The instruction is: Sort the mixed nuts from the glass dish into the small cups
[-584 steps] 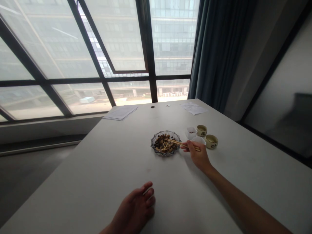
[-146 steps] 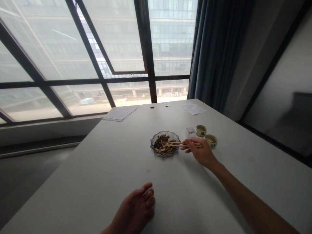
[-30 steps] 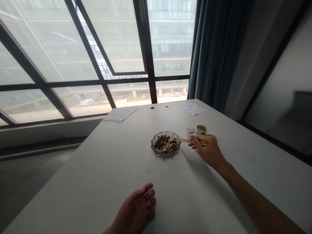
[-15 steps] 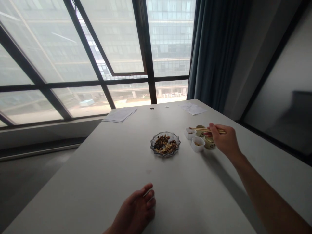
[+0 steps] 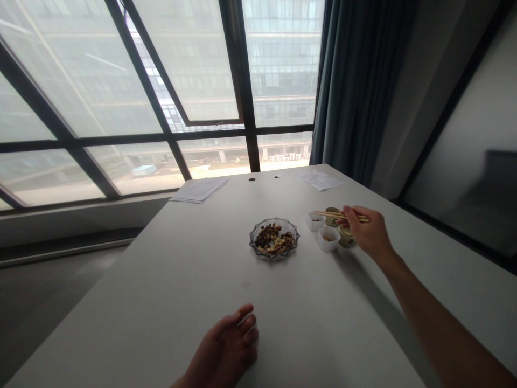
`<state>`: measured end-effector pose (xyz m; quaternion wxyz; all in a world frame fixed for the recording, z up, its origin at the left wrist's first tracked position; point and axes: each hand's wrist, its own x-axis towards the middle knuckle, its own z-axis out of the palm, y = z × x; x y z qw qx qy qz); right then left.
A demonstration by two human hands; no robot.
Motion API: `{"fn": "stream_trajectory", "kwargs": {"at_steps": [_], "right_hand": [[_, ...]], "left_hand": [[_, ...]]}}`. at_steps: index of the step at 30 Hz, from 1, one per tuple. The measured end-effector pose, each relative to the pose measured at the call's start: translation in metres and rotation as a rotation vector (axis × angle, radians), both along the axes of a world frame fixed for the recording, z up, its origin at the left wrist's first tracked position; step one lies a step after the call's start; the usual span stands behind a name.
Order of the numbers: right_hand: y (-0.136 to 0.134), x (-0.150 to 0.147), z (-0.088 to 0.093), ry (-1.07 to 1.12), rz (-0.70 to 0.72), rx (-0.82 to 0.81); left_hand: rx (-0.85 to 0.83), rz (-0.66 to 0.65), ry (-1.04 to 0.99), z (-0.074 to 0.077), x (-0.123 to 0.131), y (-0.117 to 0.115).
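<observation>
Wooden chopsticks point(image 5: 340, 215) sit pinched in the right hand point(image 5: 369, 233) grip; cup point(image 5: 346, 236) marking illegible.

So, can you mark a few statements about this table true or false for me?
1. The right hand holds chopsticks. True.
2. The glass dish holds mixed brown and pale bits. True.
3. The tips of the chopsticks are in the glass dish. False: they are over the far white cup, right of the dish.
4. The left hand holds a spoon. False: it rests empty on the table.
</observation>
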<state>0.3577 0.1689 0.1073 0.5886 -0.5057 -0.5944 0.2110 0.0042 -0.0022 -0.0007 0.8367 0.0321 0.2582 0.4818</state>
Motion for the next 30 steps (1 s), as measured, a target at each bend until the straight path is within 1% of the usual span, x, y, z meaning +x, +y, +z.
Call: {"fn": "stream_trajectory", "kwargs": {"at_steps": [3, 6, 10, 13, 17, 24, 30], "right_hand": [[-0.004, -0.006, 0.002, 0.005, 0.014, 0.025], [-0.012, -0.016, 0.004, 0.014, 0.086, 0.033], [-0.023, -0.032, 0.005, -0.039, 0.185, 0.020], [-0.030, -0.041, 0.006, -0.086, 0.246, -0.005], [-0.035, -0.051, 0.003, -0.060, 0.315, -0.094], [-0.030, -0.058, -0.012, -0.018, 0.288, -0.160], [-0.030, -0.058, -0.014, -0.035, 0.284, -0.163]], "left_hand": [[0.004, 0.005, -0.002, -0.001, 0.000, 0.000], [-0.010, -0.005, 0.013, -0.001, 0.001, 0.000], [-0.028, -0.005, 0.045, 0.001, 0.002, 0.000], [-0.034, -0.004, 0.060, 0.002, 0.003, 0.000], [-0.030, -0.009, 0.075, 0.002, 0.002, -0.001], [-0.023, -0.016, 0.059, 0.000, 0.001, 0.000], [-0.017, -0.009, 0.042, 0.000, 0.002, 0.000]]}}
